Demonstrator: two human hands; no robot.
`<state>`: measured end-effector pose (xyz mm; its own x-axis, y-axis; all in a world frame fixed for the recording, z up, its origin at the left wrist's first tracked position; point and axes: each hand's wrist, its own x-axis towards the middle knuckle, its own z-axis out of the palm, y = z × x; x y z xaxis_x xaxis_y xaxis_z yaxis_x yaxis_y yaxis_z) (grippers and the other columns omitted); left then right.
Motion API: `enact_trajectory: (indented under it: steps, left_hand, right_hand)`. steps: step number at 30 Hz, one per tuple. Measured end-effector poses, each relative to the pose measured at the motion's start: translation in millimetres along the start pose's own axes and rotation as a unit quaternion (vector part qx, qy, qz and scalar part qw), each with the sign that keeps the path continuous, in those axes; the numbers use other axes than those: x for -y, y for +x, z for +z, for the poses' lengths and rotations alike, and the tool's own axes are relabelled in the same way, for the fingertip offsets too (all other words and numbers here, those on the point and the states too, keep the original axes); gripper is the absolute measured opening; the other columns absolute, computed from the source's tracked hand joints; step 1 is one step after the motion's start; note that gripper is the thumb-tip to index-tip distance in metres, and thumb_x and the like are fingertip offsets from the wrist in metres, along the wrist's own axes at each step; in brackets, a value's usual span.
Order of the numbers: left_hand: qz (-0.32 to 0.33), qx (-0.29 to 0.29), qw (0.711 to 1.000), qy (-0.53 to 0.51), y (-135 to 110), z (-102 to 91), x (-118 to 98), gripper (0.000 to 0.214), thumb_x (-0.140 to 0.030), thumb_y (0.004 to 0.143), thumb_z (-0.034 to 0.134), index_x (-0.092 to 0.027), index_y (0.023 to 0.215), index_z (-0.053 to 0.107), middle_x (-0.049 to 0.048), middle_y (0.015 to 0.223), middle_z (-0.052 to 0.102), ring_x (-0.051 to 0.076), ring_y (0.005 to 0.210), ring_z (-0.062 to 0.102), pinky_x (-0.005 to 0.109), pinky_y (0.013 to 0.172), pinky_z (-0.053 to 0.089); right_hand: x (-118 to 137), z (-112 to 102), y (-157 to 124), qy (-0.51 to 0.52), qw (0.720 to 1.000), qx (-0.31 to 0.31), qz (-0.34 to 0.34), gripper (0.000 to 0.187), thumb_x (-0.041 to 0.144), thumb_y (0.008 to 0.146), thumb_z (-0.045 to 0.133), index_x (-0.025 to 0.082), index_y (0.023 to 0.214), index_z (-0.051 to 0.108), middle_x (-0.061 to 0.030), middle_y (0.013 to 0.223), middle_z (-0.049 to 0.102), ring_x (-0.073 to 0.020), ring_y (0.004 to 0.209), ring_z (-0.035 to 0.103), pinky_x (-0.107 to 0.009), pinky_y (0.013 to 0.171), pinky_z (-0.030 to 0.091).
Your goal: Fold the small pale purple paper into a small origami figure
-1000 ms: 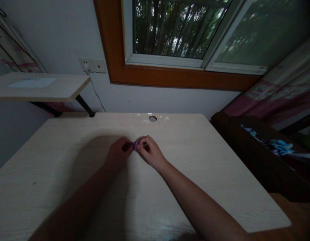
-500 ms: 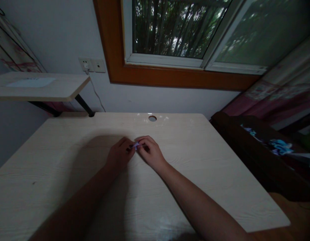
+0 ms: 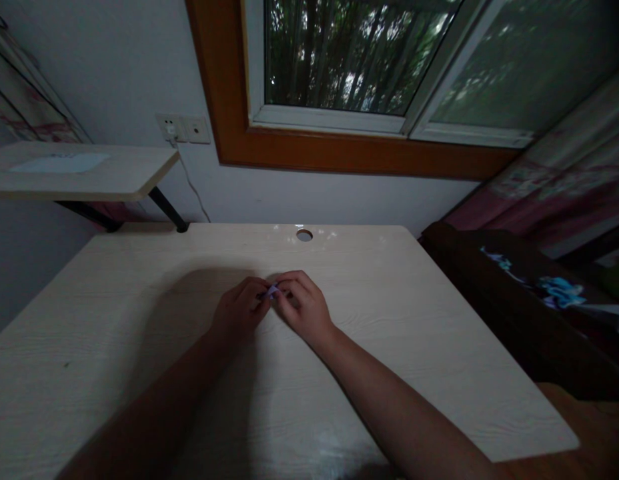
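Over the middle of the pale wooden desk [image 3: 389,320], both hands meet at a small light-purple folded piece [image 3: 272,291], which looks like paper. My left hand [image 3: 239,307] pinches its left side between thumb and fingers. From the other side, my right hand [image 3: 303,303] grips it with bent fingers and thumb. Most of the piece is hidden by the fingertips, so its full shape cannot be made out. Both forearms reach in from the near side, close to the desktop.
A raised shelf [image 3: 154,177] on black legs stands at the back left, with a pale sheet [image 3: 59,163] on it. A round cable hole [image 3: 304,235] lies near the desk's back edge. Right of the desk, blue-purple items [image 3: 559,292] lie on dark furniture [image 3: 489,300].
The fingers of my left hand have shifted slightly around the purple piece. My right hand stays nearly in place, and both keep hold of it.
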<state>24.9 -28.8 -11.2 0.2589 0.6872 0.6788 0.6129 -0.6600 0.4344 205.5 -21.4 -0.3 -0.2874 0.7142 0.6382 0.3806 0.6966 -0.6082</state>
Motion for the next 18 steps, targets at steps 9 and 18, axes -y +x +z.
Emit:
enact_trajectory:
  steps: [9,18]
  left_hand:
    - [0.007,-0.024,1.0,-0.003,2.4,-0.8,-3.6,0.014,-0.011,0.083,0.061,-0.02,0.09,0.053,0.0048,0.092,0.067,0.014,0.08,0.066,0.024,0.07,0.055]
    - [-0.055,-0.014,0.996,-0.069,-1.1,2.0,1.1,0.01,-0.016,0.082,0.062,-0.02,0.087,0.055,0.0031,0.091,0.067,0.013,0.077,0.066,0.023,0.065,0.056]
  right_hand:
    - [4.0,-1.3,-0.7,-0.026,0.999,-0.025,-0.01,0.01,0.018,0.089,0.058,0.023,0.096,0.063,-0.0092,0.102,0.064,-0.0211,0.094,0.062,-0.037,0.081,0.055]
    - [1.0,2.0,-1.7,0.005,1.0,-0.029,-0.003,0.008,0.017,0.089,0.058,0.023,0.095,0.06,-0.0081,0.1,0.064,-0.02,0.095,0.062,-0.037,0.082,0.054]
